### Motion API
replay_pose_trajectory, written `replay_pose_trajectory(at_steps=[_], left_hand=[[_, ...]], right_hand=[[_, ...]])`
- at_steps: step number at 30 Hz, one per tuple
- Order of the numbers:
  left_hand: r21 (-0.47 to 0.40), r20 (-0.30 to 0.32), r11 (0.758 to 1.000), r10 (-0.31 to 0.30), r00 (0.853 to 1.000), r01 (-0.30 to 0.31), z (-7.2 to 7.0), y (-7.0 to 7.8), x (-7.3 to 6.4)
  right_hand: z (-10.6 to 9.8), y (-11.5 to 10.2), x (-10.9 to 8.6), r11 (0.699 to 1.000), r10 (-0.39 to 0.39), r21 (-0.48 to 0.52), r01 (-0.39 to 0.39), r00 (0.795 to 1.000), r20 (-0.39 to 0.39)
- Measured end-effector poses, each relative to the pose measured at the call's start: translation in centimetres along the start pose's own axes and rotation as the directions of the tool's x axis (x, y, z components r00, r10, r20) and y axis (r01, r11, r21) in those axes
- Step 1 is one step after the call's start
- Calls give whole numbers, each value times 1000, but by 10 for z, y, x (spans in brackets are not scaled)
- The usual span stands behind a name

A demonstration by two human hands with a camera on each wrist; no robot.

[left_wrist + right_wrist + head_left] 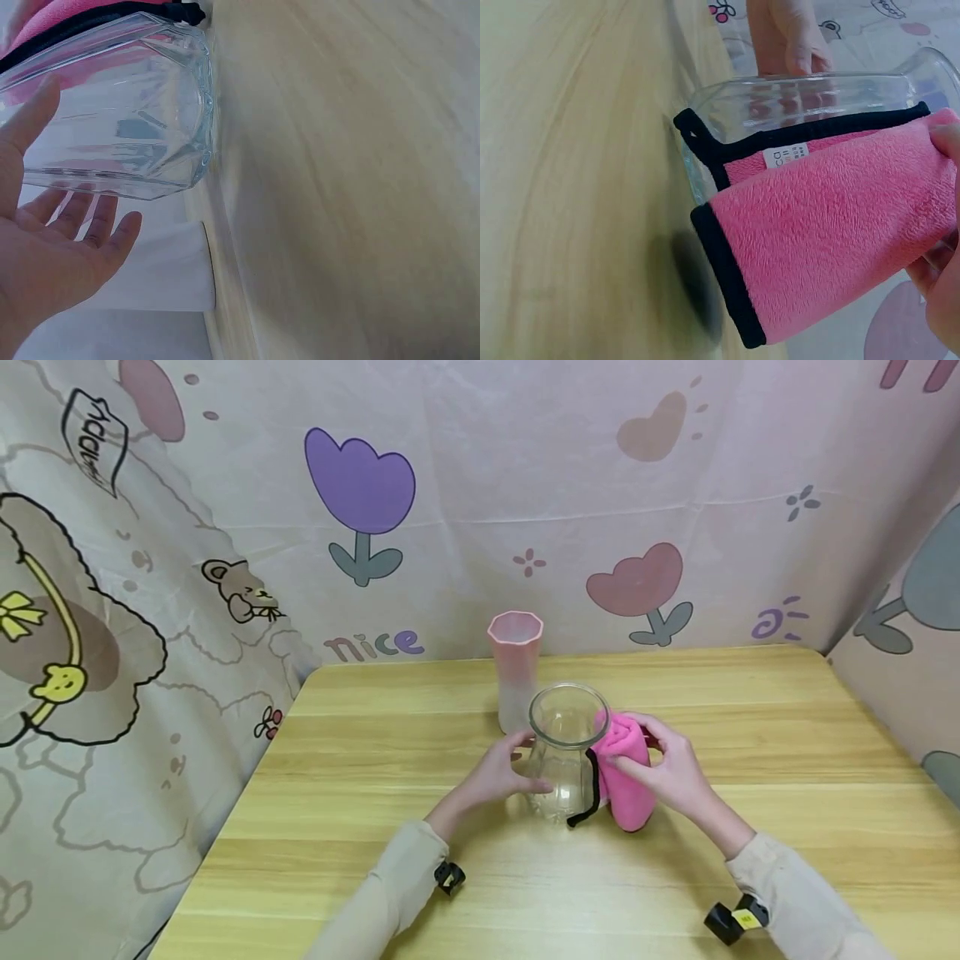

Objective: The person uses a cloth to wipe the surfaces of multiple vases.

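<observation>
A clear glass vase (567, 768) with a wide round rim stands upright on the wooden table. At its left side is my left hand (501, 770), the thumb in front of the glass and the fingers spread loosely behind. The left wrist view shows a space between the palm (56, 274) and the vase (127, 112); firm contact cannot be made out. My right hand (670, 766) grips a rolled pink cloth (628, 789) by its upper part, right beside the vase. Black edging and a white label (786, 155) show on the cloth in the right wrist view.
A tall pink-to-white vase (516, 681) with an angular rim stands just behind and left of the glass one. The wooden table (360, 760) reaches back to a printed fabric backdrop (480, 485), which also hangs along the left side.
</observation>
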State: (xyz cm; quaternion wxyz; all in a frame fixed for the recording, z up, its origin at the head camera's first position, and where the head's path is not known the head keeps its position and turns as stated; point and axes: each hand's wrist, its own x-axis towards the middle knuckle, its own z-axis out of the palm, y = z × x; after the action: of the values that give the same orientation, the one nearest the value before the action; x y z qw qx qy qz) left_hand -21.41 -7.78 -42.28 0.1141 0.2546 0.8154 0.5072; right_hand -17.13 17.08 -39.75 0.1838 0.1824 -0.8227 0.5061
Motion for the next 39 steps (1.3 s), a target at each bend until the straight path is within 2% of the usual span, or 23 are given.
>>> replay_pose_trajectory(at_steps=[10, 15, 17, 20, 22, 25, 28, 35, 39], left_hand=[[1, 10, 999, -44, 999, 44, 0, 4, 0], [-4, 10, 999, -37, 999, 37, -1, 9, -1], [-5, 10, 999, -35, 999, 35, -1, 9, -1], [-8, 9, 999, -44, 999, 44, -1, 9, -1], [-15, 11, 999, -43, 999, 43, -2, 17, -4], [-26, 15, 999, -41, 999, 41, -4, 30, -8], [-32, 18, 999, -32, 999, 33, -6, 36, -10], [-54, -1, 997, -53, 999, 52, 1, 8, -1], [-78, -20, 996, -46, 999, 45, 3, 0, 1]], right_hand=[[5, -2, -3, 997, 81, 11, -81, 997, -15], [3, -31, 1, 996, 80, -30, -80, 997, -12], [2, -34, 2, 997, 70, -45, -70, 998, -9], [2, -21, 2, 998, 53, -46, -52, 999, 6], [1, -10, 2, 998, 49, -51, -48, 999, 22], [-1, -4, 2, 997, 48, -67, -44, 997, 57], [-3, -1, 1, 995, 62, -81, -53, 992, 108], [-6, 9, -1, 980, 16, -195, 24, 979, 202], [-7, 12, -2, 969, 14, -241, 50, 966, 259]])
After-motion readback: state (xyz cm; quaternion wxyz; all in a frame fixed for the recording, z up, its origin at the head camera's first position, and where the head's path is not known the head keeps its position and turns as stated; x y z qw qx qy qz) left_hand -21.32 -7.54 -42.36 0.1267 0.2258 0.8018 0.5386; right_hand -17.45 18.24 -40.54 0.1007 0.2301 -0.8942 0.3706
